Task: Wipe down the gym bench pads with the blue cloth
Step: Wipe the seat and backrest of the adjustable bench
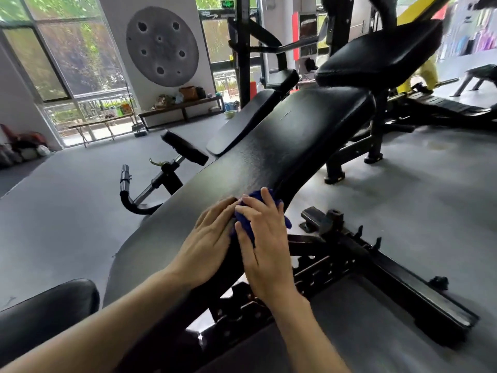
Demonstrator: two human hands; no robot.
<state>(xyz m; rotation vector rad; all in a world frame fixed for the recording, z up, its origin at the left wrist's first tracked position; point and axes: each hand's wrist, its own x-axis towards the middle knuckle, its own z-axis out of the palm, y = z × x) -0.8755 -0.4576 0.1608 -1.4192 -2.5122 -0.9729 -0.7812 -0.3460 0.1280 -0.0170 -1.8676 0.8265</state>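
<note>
The long black back pad (269, 157) of the gym bench slopes up and away from the camera, and both hands are at its right edge, about midway along. The right hand (265, 246) lies over the bunched blue cloth (248, 224), fingers curved down around it and pressing it onto the pad's right edge, so that the cloth shows between the fingers and sticks out just beyond them on the right. The left hand (208, 243) rests flat on the pad just beside it, fingers straight and together, fingertips touching the cloth's left side. Below the pad's right edge runs the bench's black steel frame (376, 270) with its notched adjustment rail. A second black pad (45, 310) sits at the near left corner of the view, and another padded seat (376, 57) stands beyond the far end of the back pad. The grey rubber floor (67, 211) spreads around the bench.
</note>
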